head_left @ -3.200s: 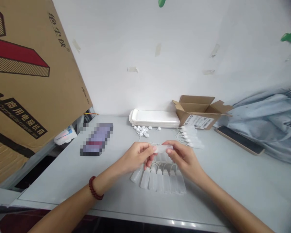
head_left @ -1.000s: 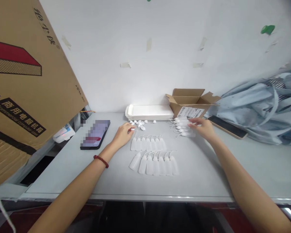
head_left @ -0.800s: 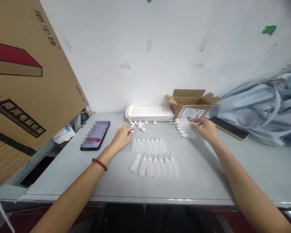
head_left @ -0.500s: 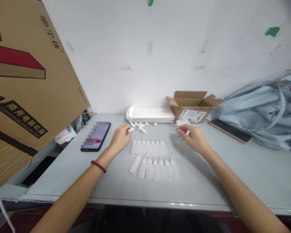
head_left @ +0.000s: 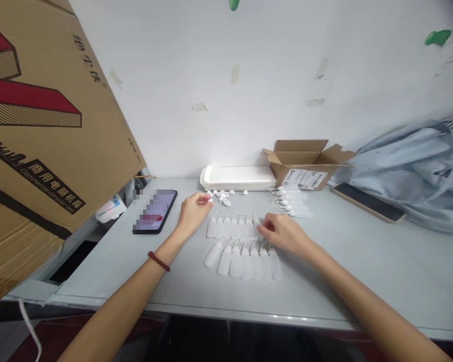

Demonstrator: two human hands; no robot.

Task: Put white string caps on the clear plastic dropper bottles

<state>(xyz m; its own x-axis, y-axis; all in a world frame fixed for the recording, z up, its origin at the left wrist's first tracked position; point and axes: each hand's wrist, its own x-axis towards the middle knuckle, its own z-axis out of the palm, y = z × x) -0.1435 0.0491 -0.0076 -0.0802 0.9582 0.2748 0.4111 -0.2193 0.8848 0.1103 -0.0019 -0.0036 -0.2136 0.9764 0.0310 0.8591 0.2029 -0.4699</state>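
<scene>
Small white squeeze bottles lie in two rows on the grey table, a back row [head_left: 232,227] and a front row [head_left: 245,259]. My left hand [head_left: 192,213], with a red bead bracelet on its wrist, pinches a small white cap [head_left: 210,200] at the edge of a scatter of loose caps [head_left: 222,196]. At the right end of the back row, my right hand [head_left: 281,235] is curled on a small white bottle [head_left: 257,224]. More loose bottles [head_left: 293,202] lie behind it, near an open cardboard box.
A stack of white trays [head_left: 237,177] and the open cardboard box [head_left: 305,162] stand by the wall. A phone [head_left: 155,211] lies at the left and a dark flat device [head_left: 368,201] at the right beside blue cloth [head_left: 411,171]. A big carton [head_left: 41,130] leans over the left side.
My right hand took a bottle from the loose pile by the box and brought it to the right end of the back row. My left hand stayed at the caps, pinching one.
</scene>
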